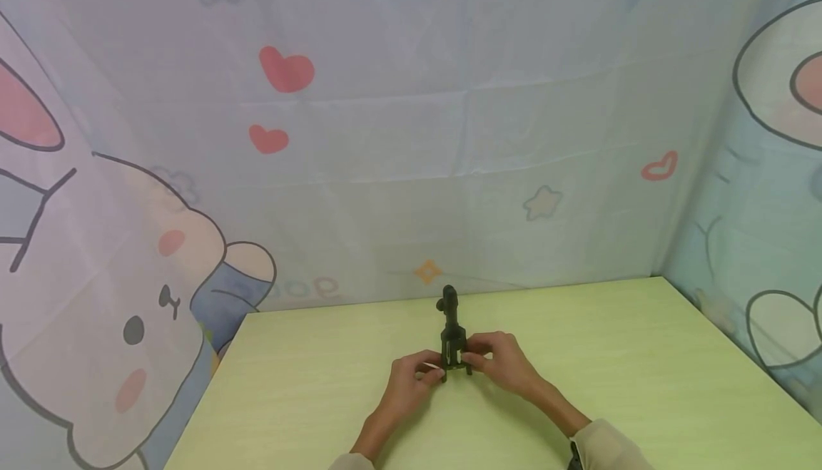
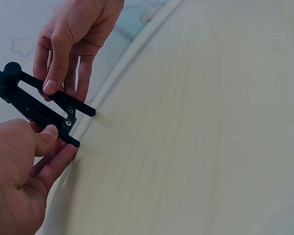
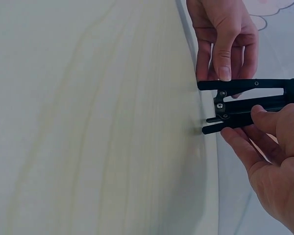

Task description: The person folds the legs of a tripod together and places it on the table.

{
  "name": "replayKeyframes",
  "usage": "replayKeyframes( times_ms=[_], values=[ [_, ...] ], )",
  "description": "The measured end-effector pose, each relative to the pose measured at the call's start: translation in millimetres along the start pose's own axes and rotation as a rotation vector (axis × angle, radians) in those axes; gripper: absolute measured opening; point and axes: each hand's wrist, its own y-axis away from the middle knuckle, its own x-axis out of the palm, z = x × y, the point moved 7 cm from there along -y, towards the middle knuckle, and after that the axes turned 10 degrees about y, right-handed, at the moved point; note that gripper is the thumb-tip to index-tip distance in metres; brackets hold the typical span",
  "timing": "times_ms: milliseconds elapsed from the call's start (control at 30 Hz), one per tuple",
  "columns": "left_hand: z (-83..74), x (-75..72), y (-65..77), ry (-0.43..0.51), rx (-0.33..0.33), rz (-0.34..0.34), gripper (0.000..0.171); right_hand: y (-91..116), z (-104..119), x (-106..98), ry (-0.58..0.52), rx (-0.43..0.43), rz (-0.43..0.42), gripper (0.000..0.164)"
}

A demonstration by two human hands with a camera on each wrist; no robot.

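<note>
A black mini tripod [image 1: 453,331] stands between both hands over the table, legs toward the person and a knob on its upper part. My left hand [image 1: 406,383] pinches one leg between thumb and fingers; in the left wrist view that thumb [image 2: 49,132] lies near the leg's lower end. On the opposite side, my right hand [image 1: 509,364] holds another leg, its thumb [image 3: 264,117] along the black tube in the right wrist view. The legs are spread slightly apart, and small riveted metal braces [image 2: 68,121] join them to the centre post.
The light yellow-green table [image 1: 308,384] spreads out to both sides of the hands. Behind it hangs a pale cloth backdrop [image 1: 385,135] with printed hearts and stars, meeting the table's back edge close behind the tripod. Cartoon-printed cloth [image 1: 83,356] also covers the left side.
</note>
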Motion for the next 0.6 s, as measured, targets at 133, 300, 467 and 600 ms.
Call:
replayKeyframes(
  times_ms=[133,300,467,600],
  values=[
    [-1.5,0.5,-0.1,-0.005,0.013,0.002,0.018,-0.4,0.4,-0.6,-0.008,0.009,-0.002,0.007],
    [-2.1,1.4,-0.4,-0.007,0.018,0.002,0.019,-0.2,1.5,0.0,-0.001,0.008,0.001,0.008],
    [-1.1,2.1,-0.3,-0.007,0.011,0.001,0.019,0.7,3.2,-0.1,0.007,-0.005,-0.006,0.007],
    [-1.2,2.9,-0.2,-0.009,0.000,0.005,0.020,1.1,4.0,-0.5,0.011,-0.017,-0.017,0.008]
  ],
)
